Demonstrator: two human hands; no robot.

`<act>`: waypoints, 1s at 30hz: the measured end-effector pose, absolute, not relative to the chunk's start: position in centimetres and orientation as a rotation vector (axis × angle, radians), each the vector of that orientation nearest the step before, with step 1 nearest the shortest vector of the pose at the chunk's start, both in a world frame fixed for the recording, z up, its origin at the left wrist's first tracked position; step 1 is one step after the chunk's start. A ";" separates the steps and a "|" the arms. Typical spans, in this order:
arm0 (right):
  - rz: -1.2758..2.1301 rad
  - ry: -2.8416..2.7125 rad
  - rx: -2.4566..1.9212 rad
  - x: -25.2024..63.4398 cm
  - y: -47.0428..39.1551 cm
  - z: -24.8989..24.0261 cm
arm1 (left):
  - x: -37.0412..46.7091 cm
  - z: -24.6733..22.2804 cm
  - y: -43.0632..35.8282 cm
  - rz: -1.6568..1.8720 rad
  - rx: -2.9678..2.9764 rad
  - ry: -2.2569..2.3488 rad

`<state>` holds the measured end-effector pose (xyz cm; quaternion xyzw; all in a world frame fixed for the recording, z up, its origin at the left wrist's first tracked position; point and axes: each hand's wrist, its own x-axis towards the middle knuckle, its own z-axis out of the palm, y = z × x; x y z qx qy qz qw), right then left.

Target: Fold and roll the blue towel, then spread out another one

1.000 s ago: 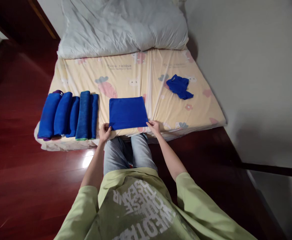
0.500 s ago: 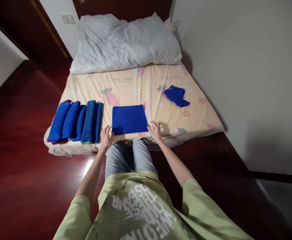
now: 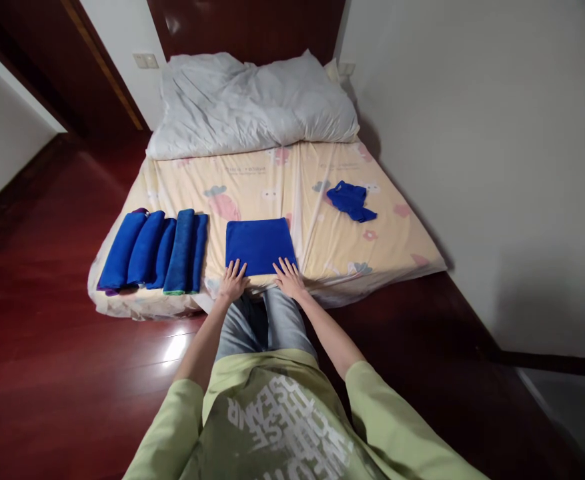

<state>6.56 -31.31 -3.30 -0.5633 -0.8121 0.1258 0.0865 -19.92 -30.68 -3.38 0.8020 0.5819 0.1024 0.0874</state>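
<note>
A blue towel [image 3: 259, 244] lies flat as a rectangle on the bed, right in front of me. My left hand [image 3: 233, 280] rests open on its near left part, fingers spread and pointing away from me. On the near right part lies my right hand [image 3: 288, 277], also open with fingers apart. Neither hand grips the cloth. Left of it, several rolled blue towels [image 3: 145, 250] are lined up side by side; purple and green edges show at some ends. A crumpled blue cloth [image 3: 351, 201] sits farther off to the right.
The bed [image 3: 392, 247] has a pale yellow patterned sheet, and its near edge meets my legs. A bunched white quilt [image 3: 257, 103] lies at the head end. A grey-white wall [image 3: 472, 147] runs along the right; dark red floor [image 3: 42, 320] surrounds the left and front.
Both hands have moved inward from the towel's near corners, and their fingers now lie flat and spread on its near edge. The whole view has shifted slightly down.
</note>
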 end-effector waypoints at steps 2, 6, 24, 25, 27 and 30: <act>0.373 -2.420 -1.672 6.8 -31.1 -3.7 | -20.2 -3.8 -30.5 0.310 2.395 1.727; 0.384 -2.427 -1.586 7.9 -30.4 -3.4 | -20.5 -3.5 -29.9 0.270 2.421 1.707; 0.239 -2.289 -1.683 9.8 -29.1 -4.1 | -22.2 -4.9 -28.9 0.147 2.595 1.608; 0.230 -2.306 -1.674 10.0 -29.3 -3.9 | -22.4 -4.8 -29.1 0.136 2.607 1.600; 0.219 -2.346 -1.642 10.4 -29.8 -3.4 | -22.9 -4.8 -29.7 0.119 2.634 1.579; 0.231 -2.408 -1.590 11.3 -30.8 -2.8 | -23.6 -4.8 -31.3 0.155 2.657 1.540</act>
